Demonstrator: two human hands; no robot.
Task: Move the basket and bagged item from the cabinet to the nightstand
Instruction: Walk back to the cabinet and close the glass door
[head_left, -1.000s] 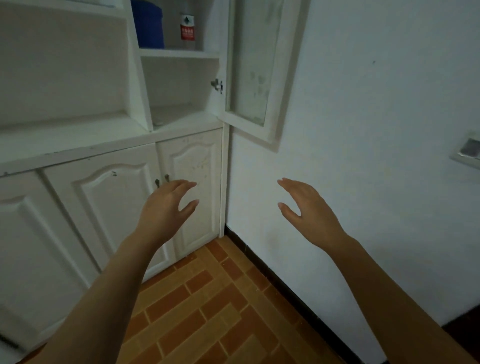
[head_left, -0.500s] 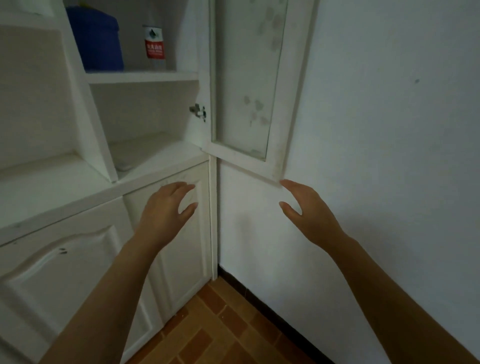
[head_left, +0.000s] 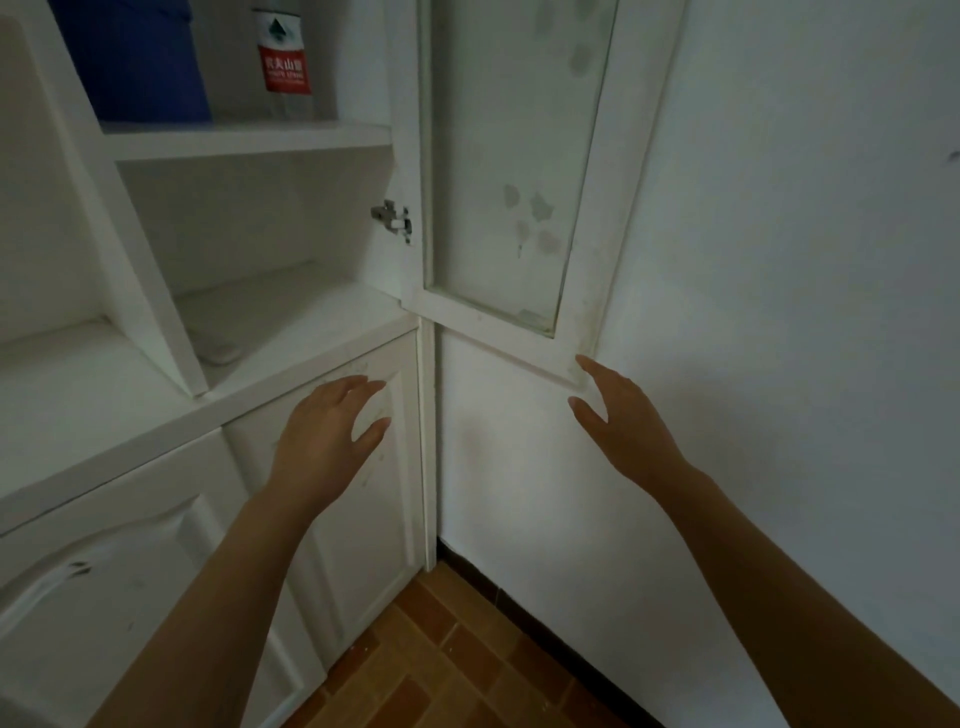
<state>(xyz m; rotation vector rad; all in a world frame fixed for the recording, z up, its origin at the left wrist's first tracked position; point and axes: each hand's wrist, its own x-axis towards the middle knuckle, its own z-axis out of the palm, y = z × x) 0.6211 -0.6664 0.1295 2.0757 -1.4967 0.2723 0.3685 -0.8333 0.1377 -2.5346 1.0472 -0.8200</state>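
Observation:
A white cabinet (head_left: 291, 140) fills the left, its glass door (head_left: 514, 171) swung open against the wall. On its upper shelf stands a blue container (head_left: 140, 57), cut off by the top edge, beside a clear bottle with a red label (head_left: 284, 67). No bagged item or nightstand shows. My left hand (head_left: 327, 441) hovers open before the lower cabinet door, below the counter ledge. My right hand (head_left: 623, 421) is open too, fingertips just under the glass door's lower corner. Neither hand holds anything.
A flat pale object (head_left: 223, 351) lies on the lower shelf. Closed lower doors (head_left: 363, 493) run along the left. A white wall (head_left: 779, 312) stands close on the right. Brown brick-patterned floor tiles (head_left: 457, 660) show in the narrow corner below.
The view has tilted up and moved closer to the cabinet, so the shelves and glass door loom larger. Both hands keep the same open pose in front of me.

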